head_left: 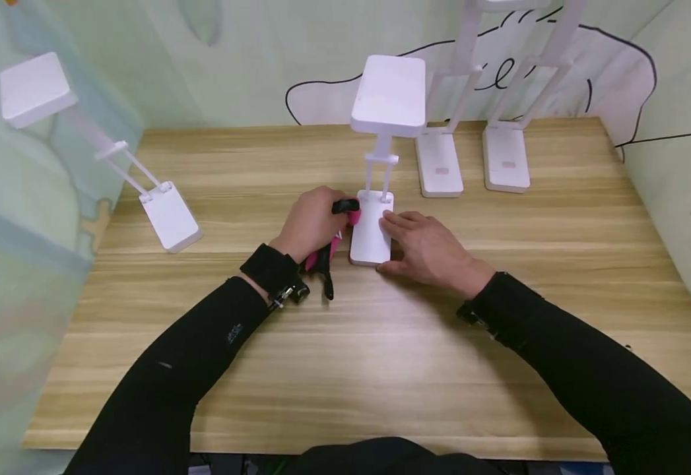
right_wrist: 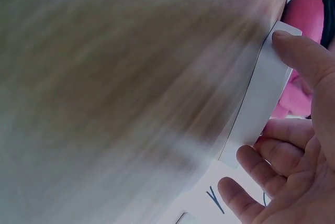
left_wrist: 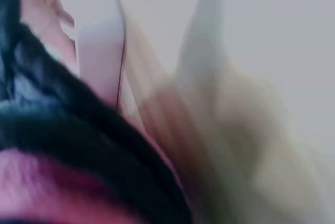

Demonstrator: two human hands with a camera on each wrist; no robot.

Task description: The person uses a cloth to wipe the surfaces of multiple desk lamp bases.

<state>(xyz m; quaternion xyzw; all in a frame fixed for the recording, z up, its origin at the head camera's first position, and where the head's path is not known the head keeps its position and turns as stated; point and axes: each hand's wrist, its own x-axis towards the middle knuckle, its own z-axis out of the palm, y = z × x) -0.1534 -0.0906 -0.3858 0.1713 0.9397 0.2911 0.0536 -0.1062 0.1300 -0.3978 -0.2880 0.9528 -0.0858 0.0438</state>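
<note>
Fingers (head_left: 401, 221) of my right hand (head_left: 431, 251) lay spread along the lamp (head_left: 382, 159) at its white base (head_left: 371, 231), their tips resting on its three o'clock edge. The thumb touched the base's near corner, at about five o'clock. Seen from the right wrist, the lower fingers were slightly bent and parted from one another.

At the base's nine o'clock side, my left hand (head_left: 312, 221) gripped a pink-and-black item (head_left: 325, 259), one end up by the base and the other trailing toward seven o'clock. Its kind I could not tell, nor whether it touched the lamp; the left fingertips were mostly hidden, and the left wrist's view was blurred.

The lamp stood upright near the middle of the wooden table (head_left: 393, 369), with its broad head (head_left: 389, 92) toward twelve o'clock, above the thin struts.

Three more white lamps stood around it: a left-hand lamp (head_left: 169, 216) well apart at nine o'clock, leaning its head toward ten or eleven, a nearer right-hand lamp (head_left: 439, 165) between one and two, and a farther right-hand lamp (head_left: 507, 159) at two. Behind them all hung a pale printed backdrop (head_left: 232, 72). Black sleeves (head_left: 161, 369) covered both my forearms.
</note>
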